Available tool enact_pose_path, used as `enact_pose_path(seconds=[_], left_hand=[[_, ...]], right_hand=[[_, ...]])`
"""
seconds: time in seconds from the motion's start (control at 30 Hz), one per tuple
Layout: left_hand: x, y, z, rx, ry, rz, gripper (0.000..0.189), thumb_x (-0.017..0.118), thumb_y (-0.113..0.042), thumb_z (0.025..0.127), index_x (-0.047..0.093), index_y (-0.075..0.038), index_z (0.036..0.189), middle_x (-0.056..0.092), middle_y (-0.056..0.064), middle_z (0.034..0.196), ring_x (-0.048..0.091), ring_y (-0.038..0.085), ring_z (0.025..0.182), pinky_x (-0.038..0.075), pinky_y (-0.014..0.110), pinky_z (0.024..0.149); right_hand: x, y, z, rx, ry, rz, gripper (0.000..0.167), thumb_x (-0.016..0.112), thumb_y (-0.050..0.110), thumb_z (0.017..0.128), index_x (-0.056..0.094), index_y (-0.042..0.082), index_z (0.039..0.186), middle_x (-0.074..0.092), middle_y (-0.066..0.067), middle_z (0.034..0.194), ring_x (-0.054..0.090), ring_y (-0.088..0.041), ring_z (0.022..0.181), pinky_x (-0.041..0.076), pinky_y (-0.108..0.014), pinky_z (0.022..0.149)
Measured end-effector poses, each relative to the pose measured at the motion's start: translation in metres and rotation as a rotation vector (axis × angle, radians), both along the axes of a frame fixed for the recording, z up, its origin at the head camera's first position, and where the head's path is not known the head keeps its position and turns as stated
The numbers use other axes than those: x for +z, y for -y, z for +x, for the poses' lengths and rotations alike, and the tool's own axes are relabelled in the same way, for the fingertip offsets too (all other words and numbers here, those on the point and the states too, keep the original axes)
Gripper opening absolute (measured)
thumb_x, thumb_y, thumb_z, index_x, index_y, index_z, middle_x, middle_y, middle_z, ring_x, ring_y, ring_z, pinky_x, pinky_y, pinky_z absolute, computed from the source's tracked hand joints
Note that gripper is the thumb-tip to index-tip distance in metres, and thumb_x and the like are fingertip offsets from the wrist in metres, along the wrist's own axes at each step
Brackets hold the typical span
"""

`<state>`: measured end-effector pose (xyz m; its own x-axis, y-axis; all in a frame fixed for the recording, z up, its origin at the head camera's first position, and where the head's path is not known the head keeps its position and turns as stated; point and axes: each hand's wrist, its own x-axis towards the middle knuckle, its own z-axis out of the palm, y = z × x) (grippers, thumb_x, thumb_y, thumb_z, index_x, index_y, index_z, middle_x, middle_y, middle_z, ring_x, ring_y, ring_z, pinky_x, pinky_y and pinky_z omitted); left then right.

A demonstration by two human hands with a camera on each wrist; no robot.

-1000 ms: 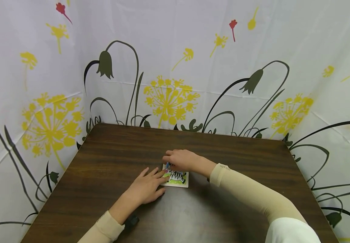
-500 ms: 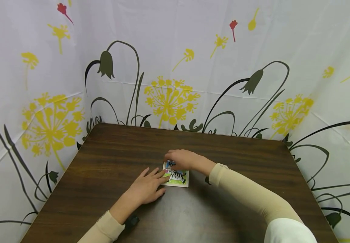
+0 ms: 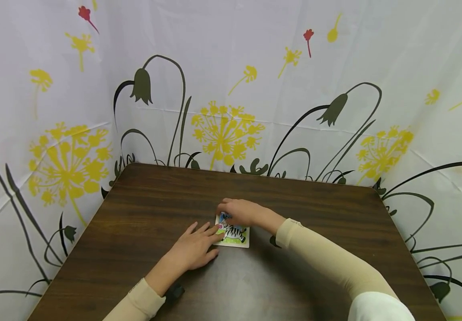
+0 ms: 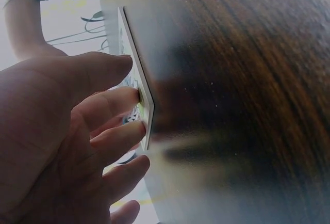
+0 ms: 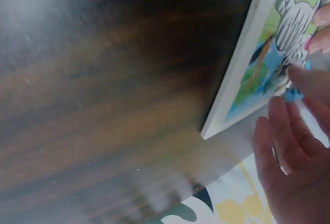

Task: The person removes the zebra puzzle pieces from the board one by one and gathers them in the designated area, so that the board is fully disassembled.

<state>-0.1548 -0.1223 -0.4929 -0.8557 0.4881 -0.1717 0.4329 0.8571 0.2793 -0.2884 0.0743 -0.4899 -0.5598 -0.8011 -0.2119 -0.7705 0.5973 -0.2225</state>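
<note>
A small square picture puzzle [image 3: 235,241] with a zebra on green ground and a pale frame lies flat on the table. My left hand [image 3: 192,248] rests on its left side with fingers spread and mostly straight; the left wrist view shows fingertips touching the frame's edge [image 4: 150,103]. Over the puzzle's upper left corner, my right hand [image 3: 242,211] curls down. In the right wrist view its thumb and fingers pinch a small blue puzzle piece [image 5: 294,94] close to the zebra's head. Those fingers hide most of the piece, so whether it sits in the board I cannot tell.
The dark wooden table [image 3: 158,196] runs back to a white curtain [image 3: 231,53] printed with flowers. A black wrist device [image 3: 174,292] sits beneath my left wrist. Another dark device [image 3: 274,241] shows under my right wrist.
My right hand has shifted slightly to the right and its fingers have drawn in, baring a little more of the puzzle's upper left corner. The left hand stays in place.
</note>
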Motion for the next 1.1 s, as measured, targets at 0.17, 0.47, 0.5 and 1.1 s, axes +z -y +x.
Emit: enact_pose_path(seconds=[0.17, 0.47, 0.5, 1.1], left_hand=[[0.001, -0.001, 0.000, 0.005, 0.003, -0.002, 0.051, 0.066, -0.039, 0.108, 0.060, -0.023, 0.156, 0.048, 0.005, 0.170, 0.039, 0.034, 0.161, 0.023, 0.065, 0.131], [-0.002, -0.001, 0.000, 0.012, -0.001, 0.001, 0.051, 0.067, -0.039, 0.107, 0.061, -0.024, 0.155, 0.049, 0.005, 0.169, 0.041, 0.034, 0.160, 0.024, 0.064, 0.131], [-0.003, 0.000, 0.000, 0.013, 0.000, 0.003, 0.051, 0.067, -0.039, 0.107, 0.061, -0.024, 0.155, 0.049, 0.005, 0.169, 0.041, 0.034, 0.160, 0.024, 0.064, 0.131], [-0.002, -0.001, -0.002, 0.030, 0.011, 0.022, 0.051, 0.066, -0.039, 0.108, 0.059, -0.025, 0.157, 0.047, 0.004, 0.170, 0.043, 0.035, 0.159, 0.025, 0.064, 0.131]], right_hand=[[0.000, -0.004, 0.004, 0.012, 0.016, -0.103, 0.029, 0.063, 0.014, 0.110, 0.073, 0.016, 0.137, 0.066, -0.005, 0.127, 0.067, -0.016, 0.104, 0.059, -0.034, 0.094], [-0.004, -0.013, 0.007, -0.043, 0.087, -0.298, 0.026, 0.063, 0.011, 0.108, 0.073, 0.012, 0.132, 0.073, -0.001, 0.115, 0.063, -0.010, 0.093, 0.056, -0.029, 0.085], [-0.004, -0.015, 0.007, -0.068, 0.106, -0.323, 0.023, 0.065, 0.012, 0.108, 0.073, 0.013, 0.129, 0.073, 0.000, 0.114, 0.064, -0.009, 0.095, 0.057, -0.029, 0.086], [-0.007, -0.086, 0.006, -0.409, 0.225, -0.662, 0.009, 0.070, 0.015, 0.106, 0.079, 0.017, 0.109, 0.075, 0.000, 0.111, 0.067, -0.015, 0.097, 0.059, -0.035, 0.088]])
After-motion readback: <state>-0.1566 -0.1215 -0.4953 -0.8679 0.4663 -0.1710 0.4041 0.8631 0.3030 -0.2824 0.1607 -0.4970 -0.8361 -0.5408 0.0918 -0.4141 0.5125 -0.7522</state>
